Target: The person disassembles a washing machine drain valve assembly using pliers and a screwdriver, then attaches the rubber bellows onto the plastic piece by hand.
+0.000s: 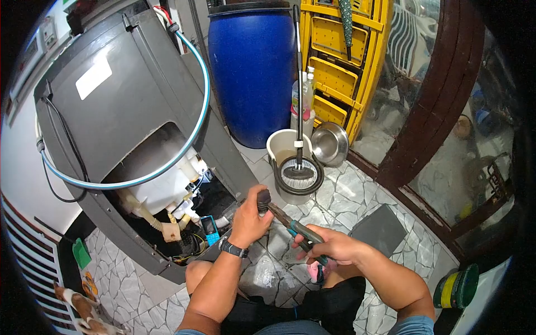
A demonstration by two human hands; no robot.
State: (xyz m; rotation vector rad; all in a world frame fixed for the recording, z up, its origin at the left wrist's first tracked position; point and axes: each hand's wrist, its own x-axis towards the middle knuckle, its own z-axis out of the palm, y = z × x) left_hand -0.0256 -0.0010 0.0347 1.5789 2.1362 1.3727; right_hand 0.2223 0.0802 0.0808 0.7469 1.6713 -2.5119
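A dark, ribbed, rubber-like piece (263,202) is pinched upright in my left hand (251,219), its fingers closed round it. My right hand (335,244) is wrapped round the teal-and-black handles of a pair of pliers (304,231). The jaws point up and left, reaching the side of the dark piece; whether they grip it I cannot tell. Left of my hands stands a grey appliance casing (120,72) with a large opening, showing a white tub (159,192), a corrugated hose (146,216) and wires. A blue phone-like device (210,229) rests at the opening's edge.
A light-blue hose (206,95) loops over the casing. Behind stand a blue drum (254,72), a bucket (282,144) with a brush, a metal bowl (329,144) and a yellow ladder (340,61). A grey panel (381,230) lies right; a dog (84,310) is lower left.
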